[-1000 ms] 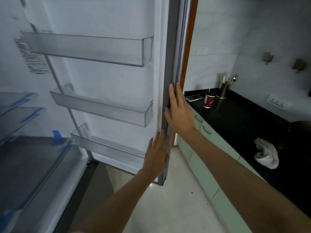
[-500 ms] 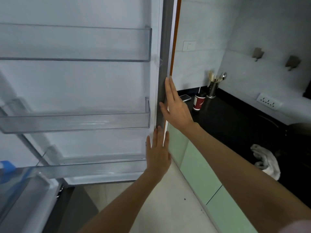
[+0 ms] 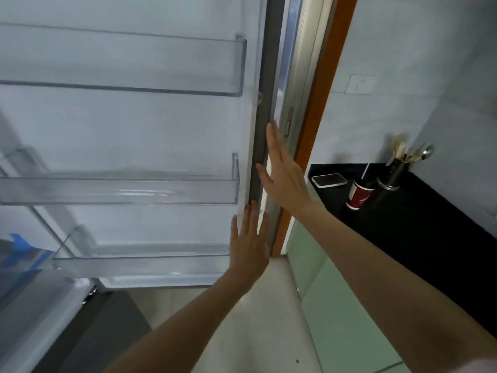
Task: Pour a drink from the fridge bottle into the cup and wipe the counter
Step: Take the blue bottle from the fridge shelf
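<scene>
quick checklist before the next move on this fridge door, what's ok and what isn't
1. Left hand flat on the fridge door edge: ok.
2. Right hand flat on the edge higher up: ok.
3. Door shelves hold nothing that could tip: ok.
4. Bottle in sight: not ok, none visible.
5. Cup upright on the black counter: ok.
6. Phone apart from the cup: ok.

Fridge door (image 3: 134, 125) inner liner white, shelves (image 3: 118, 188) clear plastic, gasket (image 3: 265, 84) grey. Blue tape (image 3: 20, 242) at lower left. Door frame (image 3: 326, 87) orange-brown wood. Tabletop (image 3: 419, 224) black. Cup (image 3: 359, 195) red w/ white print, dark lid, white straw. Phone (image 3: 329, 180) dark screen, white case. Utensil holder (image 3: 394, 173) dark metal. Cabinet fronts (image 3: 330, 305) pale green. Walls pale grey-white, floor (image 3: 255, 332) beige.
</scene>
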`<state>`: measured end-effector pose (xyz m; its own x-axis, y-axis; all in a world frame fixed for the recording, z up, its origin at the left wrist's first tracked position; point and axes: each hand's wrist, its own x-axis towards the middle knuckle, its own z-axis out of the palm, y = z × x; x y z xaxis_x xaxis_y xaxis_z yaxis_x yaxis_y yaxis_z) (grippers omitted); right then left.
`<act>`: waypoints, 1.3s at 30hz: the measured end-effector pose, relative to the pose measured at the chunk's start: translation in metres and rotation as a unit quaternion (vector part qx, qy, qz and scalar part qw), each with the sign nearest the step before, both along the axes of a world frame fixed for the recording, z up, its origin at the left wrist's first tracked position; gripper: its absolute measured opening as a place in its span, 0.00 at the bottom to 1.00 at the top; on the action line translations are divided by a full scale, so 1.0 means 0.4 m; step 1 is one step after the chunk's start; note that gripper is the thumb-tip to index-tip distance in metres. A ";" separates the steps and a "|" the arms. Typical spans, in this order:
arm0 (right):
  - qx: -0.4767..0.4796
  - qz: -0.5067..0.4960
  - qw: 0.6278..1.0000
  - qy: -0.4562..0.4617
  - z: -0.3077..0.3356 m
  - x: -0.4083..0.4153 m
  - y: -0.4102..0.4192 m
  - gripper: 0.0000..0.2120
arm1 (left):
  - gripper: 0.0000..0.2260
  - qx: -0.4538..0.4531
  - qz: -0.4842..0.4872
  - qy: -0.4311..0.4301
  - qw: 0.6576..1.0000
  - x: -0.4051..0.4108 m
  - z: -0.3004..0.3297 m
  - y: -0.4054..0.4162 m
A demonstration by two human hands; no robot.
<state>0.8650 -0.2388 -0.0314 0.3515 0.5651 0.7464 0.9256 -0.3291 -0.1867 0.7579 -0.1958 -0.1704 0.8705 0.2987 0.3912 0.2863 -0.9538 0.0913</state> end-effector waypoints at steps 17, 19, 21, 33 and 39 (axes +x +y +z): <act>-0.063 -0.025 0.998 -0.007 -0.137 0.131 0.011 0.25 | 0.29 0.057 0.096 0.016 0.994 0.014 0.017 0.048; -0.095 -0.032 0.995 0.000 -0.193 0.106 -0.009 0.24 | 0.29 0.053 0.110 0.039 0.992 -0.038 0.006 0.055; -0.124 -0.032 0.992 0.010 -0.244 0.073 -0.025 0.22 | 0.29 0.049 0.126 0.055 0.989 -0.095 -0.006 0.068; -0.256 0.052 0.965 0.024 -0.438 -0.306 0.002 0.15 | 0.25 -0.040 0.255 0.094 0.962 -0.594 -0.079 0.162; -0.237 0.144 0.961 0.012 -0.444 -0.571 0.134 0.08 | 0.23 -0.040 0.346 0.119 0.930 -0.864 -0.075 0.204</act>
